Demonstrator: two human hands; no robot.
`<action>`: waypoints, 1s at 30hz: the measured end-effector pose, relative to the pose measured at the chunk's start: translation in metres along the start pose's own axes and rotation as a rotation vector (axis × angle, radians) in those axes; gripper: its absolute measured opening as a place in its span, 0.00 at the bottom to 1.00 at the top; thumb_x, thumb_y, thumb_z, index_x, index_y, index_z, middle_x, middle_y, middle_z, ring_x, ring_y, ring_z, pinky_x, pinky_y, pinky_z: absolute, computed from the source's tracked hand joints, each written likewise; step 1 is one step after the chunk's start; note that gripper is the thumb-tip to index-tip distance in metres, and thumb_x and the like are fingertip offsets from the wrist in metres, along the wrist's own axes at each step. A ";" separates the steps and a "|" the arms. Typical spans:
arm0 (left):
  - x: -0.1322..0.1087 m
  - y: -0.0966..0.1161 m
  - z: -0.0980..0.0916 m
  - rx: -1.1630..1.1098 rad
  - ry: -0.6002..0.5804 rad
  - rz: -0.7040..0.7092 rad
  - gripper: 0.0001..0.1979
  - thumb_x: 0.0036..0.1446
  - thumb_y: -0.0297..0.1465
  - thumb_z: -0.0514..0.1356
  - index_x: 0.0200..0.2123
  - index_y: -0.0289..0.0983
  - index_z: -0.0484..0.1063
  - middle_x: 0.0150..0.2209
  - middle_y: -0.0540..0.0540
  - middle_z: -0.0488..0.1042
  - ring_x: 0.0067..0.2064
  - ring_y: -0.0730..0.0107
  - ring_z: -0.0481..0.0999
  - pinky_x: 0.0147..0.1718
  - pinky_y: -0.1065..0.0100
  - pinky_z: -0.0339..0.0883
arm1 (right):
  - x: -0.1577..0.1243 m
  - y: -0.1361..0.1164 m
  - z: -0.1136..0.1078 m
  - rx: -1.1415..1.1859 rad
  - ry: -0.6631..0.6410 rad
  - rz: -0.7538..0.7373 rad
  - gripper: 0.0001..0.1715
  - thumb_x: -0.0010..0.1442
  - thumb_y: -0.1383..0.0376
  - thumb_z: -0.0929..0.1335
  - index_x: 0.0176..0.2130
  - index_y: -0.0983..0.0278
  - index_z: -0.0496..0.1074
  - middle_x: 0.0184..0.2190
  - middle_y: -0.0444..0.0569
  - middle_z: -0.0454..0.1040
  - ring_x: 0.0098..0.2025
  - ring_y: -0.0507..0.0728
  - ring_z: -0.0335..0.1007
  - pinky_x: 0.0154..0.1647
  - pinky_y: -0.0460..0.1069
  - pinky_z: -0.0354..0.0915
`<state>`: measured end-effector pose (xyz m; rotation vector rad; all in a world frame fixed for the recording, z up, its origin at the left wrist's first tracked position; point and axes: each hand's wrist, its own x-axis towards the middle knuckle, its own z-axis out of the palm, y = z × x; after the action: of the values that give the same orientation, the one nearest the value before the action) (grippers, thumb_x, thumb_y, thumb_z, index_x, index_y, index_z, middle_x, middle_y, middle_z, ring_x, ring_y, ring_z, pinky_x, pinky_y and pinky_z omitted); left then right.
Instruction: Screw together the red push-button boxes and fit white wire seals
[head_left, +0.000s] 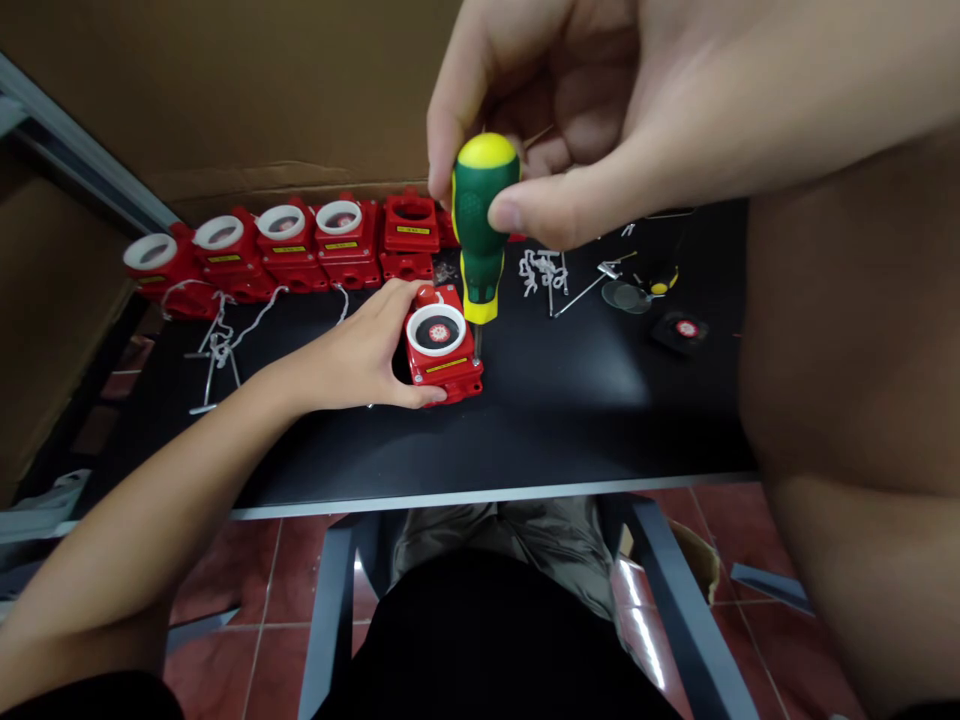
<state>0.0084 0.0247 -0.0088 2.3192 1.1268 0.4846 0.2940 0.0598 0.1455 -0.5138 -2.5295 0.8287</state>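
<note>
My right hand [570, 130] is closed on a stubby screwdriver [480, 225] with a green and yellow handle, pinched between thumb and fingers. The screwdriver points down, its tip at a screw on the lower right corner of a red box [450, 378]. This box has a white ring around a dark round window with a red and white emblem. My left hand [367, 345] grips the box from its left side, thumb at the near edge and fingers at the far edge, holding it on the black table [525, 430].
Several similar red boxes [341, 245] stand in a row along the cardboard wall [300, 90]. White cords with metal rods [214, 375] lie at left, more cord and rods [547, 275] at right. Clear discs [626, 295] and a dark square plate [679, 332] lie farther right.
</note>
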 end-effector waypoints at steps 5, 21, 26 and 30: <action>-0.001 -0.002 0.001 0.002 -0.002 -0.017 0.56 0.51 0.63 0.81 0.73 0.41 0.69 0.69 0.32 0.73 0.74 0.25 0.73 0.80 0.28 0.67 | -0.001 0.001 -0.002 0.010 -0.032 0.011 0.25 0.61 0.89 0.77 0.48 0.64 0.87 0.33 0.27 0.81 0.32 0.38 0.74 0.26 0.29 0.65; 0.000 0.001 0.000 -0.035 -0.016 -0.021 0.60 0.50 0.62 0.81 0.77 0.39 0.68 0.73 0.29 0.72 0.79 0.22 0.69 0.84 0.28 0.61 | -0.008 -0.012 -0.004 -0.163 0.011 0.018 0.16 0.57 0.75 0.86 0.42 0.59 0.89 0.33 0.23 0.82 0.23 0.33 0.69 0.23 0.25 0.61; -0.001 0.001 0.000 -0.021 -0.017 -0.011 0.59 0.51 0.63 0.81 0.76 0.41 0.67 0.73 0.31 0.72 0.77 0.25 0.72 0.82 0.29 0.64 | -0.012 -0.001 -0.009 -0.436 0.023 0.016 0.18 0.64 0.50 0.86 0.44 0.55 0.86 0.36 0.29 0.81 0.31 0.36 0.73 0.23 0.25 0.57; -0.001 0.000 -0.001 -0.004 -0.020 -0.018 0.57 0.52 0.63 0.80 0.76 0.41 0.67 0.72 0.31 0.73 0.75 0.25 0.74 0.80 0.29 0.67 | -0.005 -0.006 -0.003 -0.518 0.041 0.035 0.29 0.67 0.41 0.83 0.38 0.60 0.79 0.35 0.34 0.77 0.34 0.38 0.71 0.21 0.28 0.49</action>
<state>0.0076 0.0237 -0.0081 2.3036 1.1360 0.4559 0.2981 0.0544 0.1496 -0.7251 -2.6947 0.1566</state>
